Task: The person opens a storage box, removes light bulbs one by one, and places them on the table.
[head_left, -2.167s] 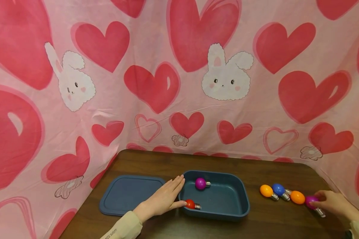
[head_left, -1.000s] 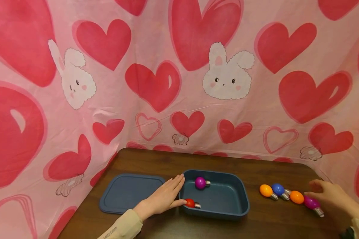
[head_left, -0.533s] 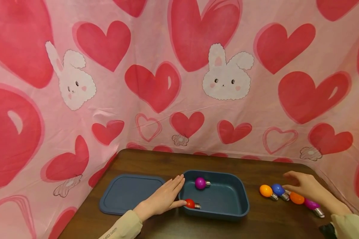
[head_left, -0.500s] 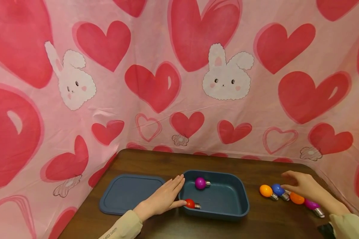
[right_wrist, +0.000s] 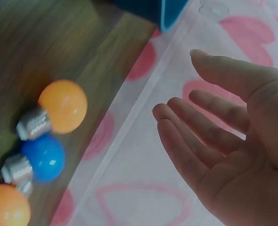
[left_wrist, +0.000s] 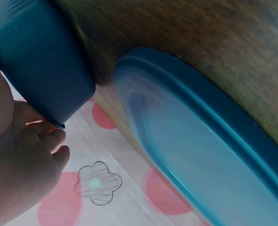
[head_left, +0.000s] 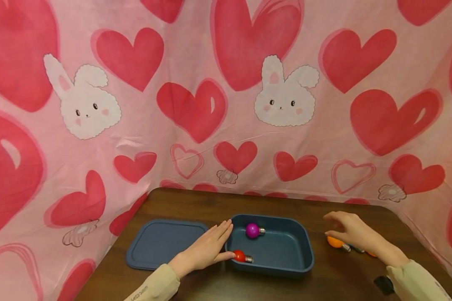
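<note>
My left hand (head_left: 205,250) rests with straight fingers along the left rim of a dark blue plastic box (head_left: 286,246). Its thumb tip is by a red light bulb (head_left: 240,256) in the box's front left corner. A purple light bulb (head_left: 252,230) lies farther back inside. Over the row of bulbs to the right hovers my right hand (head_left: 355,232), fingers spread and holding nothing. Under it the right wrist view shows an orange bulb (right_wrist: 63,107), a blue bulb (right_wrist: 44,157) and another orange bulb (right_wrist: 9,205), with silver screw bases. A sliver of purple shows at that view's edge.
A flat blue lid (head_left: 163,244) lies left of the box, partly behind my left hand. The brown wooden table (head_left: 211,205) meets a pink heart-printed cloth (head_left: 196,159) at the back and sides. A small black object (head_left: 384,285) shows beside my right sleeve.
My right hand has let go of the purple bulb at the right end of the row and moved left above the bulbs. My left hand and the box have stayed put.
</note>
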Action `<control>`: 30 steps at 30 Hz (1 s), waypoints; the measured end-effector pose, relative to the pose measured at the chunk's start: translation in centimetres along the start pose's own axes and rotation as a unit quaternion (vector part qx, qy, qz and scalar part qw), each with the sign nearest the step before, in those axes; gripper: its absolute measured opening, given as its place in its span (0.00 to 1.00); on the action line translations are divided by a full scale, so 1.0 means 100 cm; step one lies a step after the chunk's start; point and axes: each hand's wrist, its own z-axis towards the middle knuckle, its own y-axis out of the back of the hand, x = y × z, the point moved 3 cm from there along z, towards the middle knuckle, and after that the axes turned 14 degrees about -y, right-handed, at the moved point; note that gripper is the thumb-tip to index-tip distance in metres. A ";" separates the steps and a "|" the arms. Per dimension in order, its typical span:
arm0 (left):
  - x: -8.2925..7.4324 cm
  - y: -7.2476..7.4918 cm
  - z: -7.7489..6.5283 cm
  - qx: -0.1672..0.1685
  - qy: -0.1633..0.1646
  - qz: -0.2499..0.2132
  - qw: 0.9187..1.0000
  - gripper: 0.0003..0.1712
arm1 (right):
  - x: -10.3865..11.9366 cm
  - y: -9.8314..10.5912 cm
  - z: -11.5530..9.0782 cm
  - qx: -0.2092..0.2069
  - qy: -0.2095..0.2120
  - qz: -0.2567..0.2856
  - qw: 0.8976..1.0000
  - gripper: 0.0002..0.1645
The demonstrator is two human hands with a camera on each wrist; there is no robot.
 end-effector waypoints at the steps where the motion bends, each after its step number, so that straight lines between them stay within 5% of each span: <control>1: 0.000 0.000 0.000 0.000 0.000 0.002 1.000 0.48 | 0.003 -0.001 0.002 0.005 0.001 0.001 1.000 0.23; 11: -0.002 0.001 0.002 0.001 0.000 0.007 1.000 0.47 | 0.032 -0.014 0.018 0.027 0.052 0.035 0.998 0.24; 19: -0.003 0.001 0.001 0.000 0.001 0.009 1.000 0.47 | 0.053 -0.030 0.031 0.094 0.041 0.053 0.993 0.23; 30: -0.004 0.000 0.001 0.003 0.000 0.007 1.000 0.47 | 0.080 -0.056 0.049 0.126 0.043 0.048 0.990 0.21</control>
